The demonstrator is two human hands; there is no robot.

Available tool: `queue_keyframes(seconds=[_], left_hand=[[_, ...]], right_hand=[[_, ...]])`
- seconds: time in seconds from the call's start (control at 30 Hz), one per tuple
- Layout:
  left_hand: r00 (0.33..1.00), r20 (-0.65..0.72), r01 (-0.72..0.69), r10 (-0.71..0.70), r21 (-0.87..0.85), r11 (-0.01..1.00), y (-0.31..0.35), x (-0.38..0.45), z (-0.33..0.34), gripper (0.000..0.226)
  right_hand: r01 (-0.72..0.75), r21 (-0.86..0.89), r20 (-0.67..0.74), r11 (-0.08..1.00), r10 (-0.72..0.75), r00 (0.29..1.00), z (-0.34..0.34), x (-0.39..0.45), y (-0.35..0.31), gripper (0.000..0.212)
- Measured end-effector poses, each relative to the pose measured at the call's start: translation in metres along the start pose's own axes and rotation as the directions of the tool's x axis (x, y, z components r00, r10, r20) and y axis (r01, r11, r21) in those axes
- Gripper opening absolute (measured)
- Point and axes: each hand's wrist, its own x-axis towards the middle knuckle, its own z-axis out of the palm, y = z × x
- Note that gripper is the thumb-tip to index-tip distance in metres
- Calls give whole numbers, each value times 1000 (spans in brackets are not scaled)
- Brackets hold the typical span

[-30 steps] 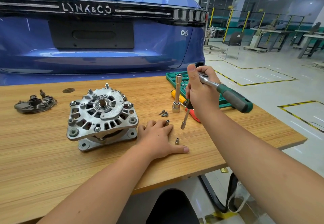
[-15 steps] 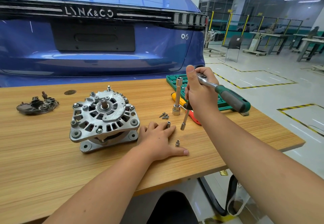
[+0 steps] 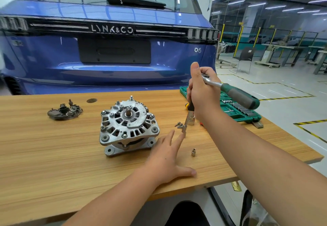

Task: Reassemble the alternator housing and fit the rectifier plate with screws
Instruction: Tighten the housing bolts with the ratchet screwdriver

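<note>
Gripping ratchet wrench (image 3: 235, 93), right hand (image 3: 201, 91) hangs right of alternator housing (image 3: 127, 125) at tabletop (image 3: 53, 155) centre. Left hand (image 3: 168, 156) flat beside housing, fingers (image 3: 179, 140) straight, spread. Rectifier plate (image 3: 64, 111) well left; screws (image 3: 178, 124), loose socket (image 3: 193, 152), socket set case (image 3: 237, 107) right.

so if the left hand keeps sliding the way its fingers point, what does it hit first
Probably the tip of the slim metal extension bar held by the right hand, just ahead of the left hand's fingertips; depth is unclear.
</note>
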Motion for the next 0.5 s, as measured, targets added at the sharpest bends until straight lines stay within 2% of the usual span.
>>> queue_keyframes(seconds=[0.1, 0.23, 0.3, 0.4, 0.43, 0.5], left_hand=[[998, -54, -45, 45, -8, 999, -9, -21, -13, 118], [973, -205, -112, 104, -30, 993, -17, -52, -47, 88], [926, -312, -208, 211, 44, 977, -17, -66, -66, 66], [774, -512, -309, 372, 207, 928, -19, -78, -91, 43], [739, -563, -287, 370, 235, 929, -24, -78, -99, 38], [746, -612, -168, 262, 209, 963, -35, -74, -115, 34]], right_hand=[[-41, 92, 46, 995, 37, 998, 26, -1, -15, 34], [-6, 117, 159, 993, -12, 987, 56, -4, -30, 36], [6, 132, 205, 991, -34, 978, 67, -5, -36, 39], [35, 123, 226, 992, -62, 972, 80, -4, -39, 43], [42, 120, 230, 992, -68, 971, 84, -4, -39, 45], [41, 132, 240, 990, -72, 968, 91, -4, -39, 48]])
